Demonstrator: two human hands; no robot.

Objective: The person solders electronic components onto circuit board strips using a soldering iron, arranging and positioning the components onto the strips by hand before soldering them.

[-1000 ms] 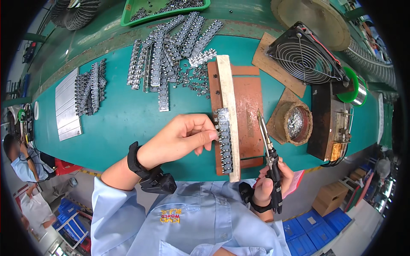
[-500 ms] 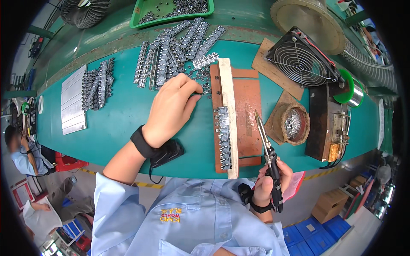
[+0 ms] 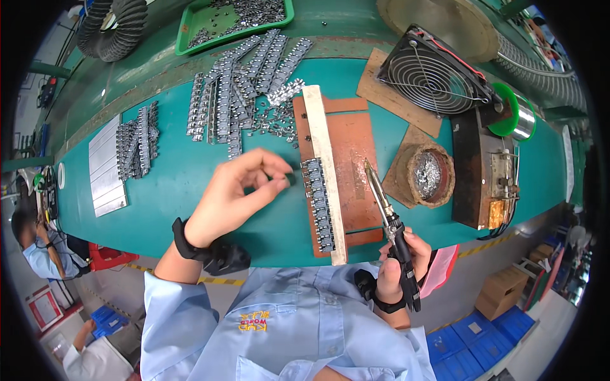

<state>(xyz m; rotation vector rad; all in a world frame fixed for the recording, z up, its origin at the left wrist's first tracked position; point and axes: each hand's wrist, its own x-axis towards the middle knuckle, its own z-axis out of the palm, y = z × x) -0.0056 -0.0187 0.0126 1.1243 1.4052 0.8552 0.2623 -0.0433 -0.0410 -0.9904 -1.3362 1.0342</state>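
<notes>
My left hand (image 3: 236,195) hovers over the green mat, left of the wooden strip (image 3: 327,184). Its thumb and forefinger come together around a small dark component (image 3: 289,178), mostly hidden by the fingertips. Against the strip's left edge stands a row of small grey-black components (image 3: 319,204), lying on a reddish-brown board (image 3: 352,190). In my right hand (image 3: 390,279), at the mat's front edge, is a soldering iron (image 3: 399,246), held like a pen. Its tip points up and away, over the board's right part. Loose components (image 3: 274,119) lie scattered beyond my left hand.
Joined component strips (image 3: 238,89) pile up at the back, below a green tray (image 3: 190,38). More strips (image 3: 136,143) lie on a metal plate (image 3: 105,168) at left. Rightward are a solder-scrap bowl (image 3: 448,168), a fan (image 3: 432,79), a solder wire spool (image 3: 522,117) and a dark box (image 3: 467,184).
My left hand has drawn back from the loose components toward me, its fingertips pinched. My right hand holds the iron much as before. The whole view has shifted slightly.
</notes>
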